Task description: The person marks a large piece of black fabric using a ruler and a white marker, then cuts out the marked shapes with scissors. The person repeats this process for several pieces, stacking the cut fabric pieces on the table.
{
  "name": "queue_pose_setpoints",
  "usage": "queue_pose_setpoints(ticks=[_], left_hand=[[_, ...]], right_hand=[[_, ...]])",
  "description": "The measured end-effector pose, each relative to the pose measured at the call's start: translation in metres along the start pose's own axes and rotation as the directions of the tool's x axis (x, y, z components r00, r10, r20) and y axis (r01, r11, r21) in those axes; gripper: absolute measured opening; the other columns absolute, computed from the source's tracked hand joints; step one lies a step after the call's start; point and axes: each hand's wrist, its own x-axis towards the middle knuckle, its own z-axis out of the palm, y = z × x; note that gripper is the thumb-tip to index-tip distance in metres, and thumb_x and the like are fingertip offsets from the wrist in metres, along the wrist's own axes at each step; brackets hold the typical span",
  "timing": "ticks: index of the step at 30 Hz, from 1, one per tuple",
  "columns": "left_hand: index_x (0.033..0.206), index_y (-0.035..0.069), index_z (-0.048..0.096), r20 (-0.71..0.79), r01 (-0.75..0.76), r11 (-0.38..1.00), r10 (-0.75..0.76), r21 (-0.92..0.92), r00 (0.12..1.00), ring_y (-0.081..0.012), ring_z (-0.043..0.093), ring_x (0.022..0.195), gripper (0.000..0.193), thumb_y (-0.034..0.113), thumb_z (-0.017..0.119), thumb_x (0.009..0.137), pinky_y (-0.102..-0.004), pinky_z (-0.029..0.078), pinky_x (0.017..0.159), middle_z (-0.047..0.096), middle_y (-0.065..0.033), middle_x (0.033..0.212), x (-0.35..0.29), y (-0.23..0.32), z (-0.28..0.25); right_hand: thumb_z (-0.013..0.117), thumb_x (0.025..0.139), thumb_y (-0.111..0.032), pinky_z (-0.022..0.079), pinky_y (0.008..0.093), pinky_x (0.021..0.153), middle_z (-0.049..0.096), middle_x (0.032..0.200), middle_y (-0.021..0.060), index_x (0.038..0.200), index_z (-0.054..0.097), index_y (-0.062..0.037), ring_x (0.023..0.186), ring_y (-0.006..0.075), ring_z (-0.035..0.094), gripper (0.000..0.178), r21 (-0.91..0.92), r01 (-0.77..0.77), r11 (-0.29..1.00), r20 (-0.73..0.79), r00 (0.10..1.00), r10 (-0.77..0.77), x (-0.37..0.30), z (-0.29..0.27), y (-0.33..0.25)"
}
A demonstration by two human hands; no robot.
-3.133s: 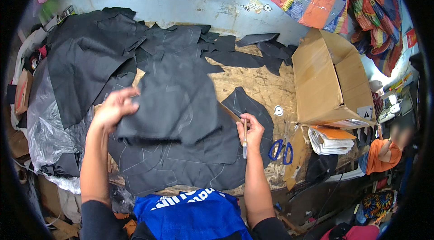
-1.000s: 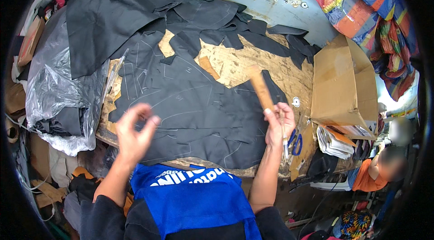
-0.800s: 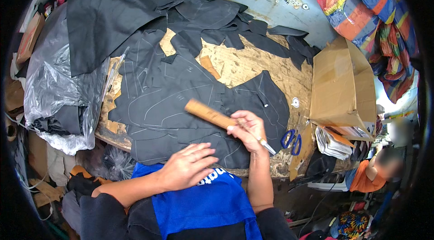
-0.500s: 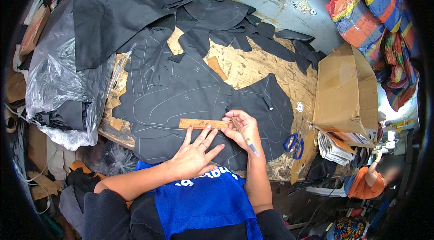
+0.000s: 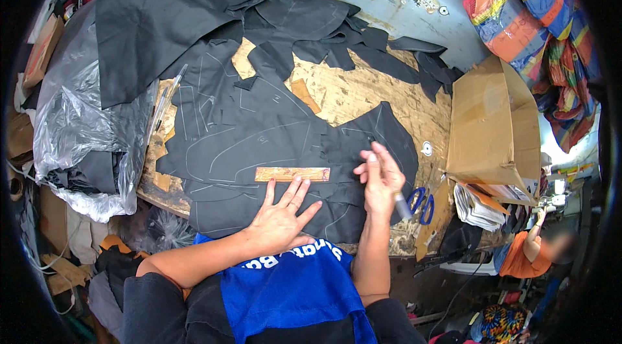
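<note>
Black fabric (image 5: 259, 120) marked with pale curved and straight outlines lies spread in front of me. On it rests a short flat brown strip (image 5: 292, 174), like a small wooden ruler. My left hand (image 5: 282, 217) lies spread on the cloth, its fingertips touching the strip's lower edge. To the right of the strip, my right hand (image 5: 383, 179) is raised over the fabric with a pen in its grip. The pen's clear barrel (image 5: 402, 205) sticks out below the hand, blurred by motion. Its tip cannot be made out.
Blue-handled scissors (image 5: 421, 205) lie right of my right hand, near a cardboard box (image 5: 483, 130) and folded papers (image 5: 478, 210). Pens (image 5: 167, 101) lie left beside a clear plastic bag (image 5: 78, 117). Black offcuts (image 5: 382, 62) cover the far side. A person in orange (image 5: 521, 256) is at far right.
My right hand has moved right, away from the strip's right end, and lifted with the pen. My left hand stays on the strip. The view has shifted slightly.
</note>
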Motion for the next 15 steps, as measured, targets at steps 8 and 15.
queue_pose_setpoints(ticks=[8, 15], left_hand=[[0.137, 0.01, 0.039, 0.002, 0.01, 0.999, -0.01, -0.036, 1.0, -0.0375, 0.007, 0.139, 0.073, 0.051, 0.058, 0.08, -0.07, 0.008, 0.1, 0.015, -0.0278, 0.146, 0.003, 0.004, -0.002], [0.129, 0.0, 0.044, -0.057, -0.034, 0.998, 0.03, -0.059, 0.998, -0.0403, 0.029, 0.131, 0.077, 0.055, 0.059, 0.077, -0.069, 0.009, 0.101, 0.042, -0.0253, 0.132, -0.001, -0.003, 0.006]], right_hand=[[0.062, 0.085, -0.002, 0.049, 0.0202, 0.058, 0.064, 0.084, 0.01, 0.101, 0.059, 0.004, 0.063, 0.0093, 0.059, 0.018, 0.094, -0.036, 0.995, 0.238, 0.971, 0.013, -0.023, 0.021, -0.012], [0.065, 0.08, -0.006, 0.049, 0.0272, 0.061, 0.063, 0.082, 0.0104, 0.083, 0.063, 0.0029, 0.07, 0.0171, 0.061, 0.009, -0.134, 0.177, 0.975, 0.634, 0.772, -0.054, -0.047, 0.077, 0.006]])
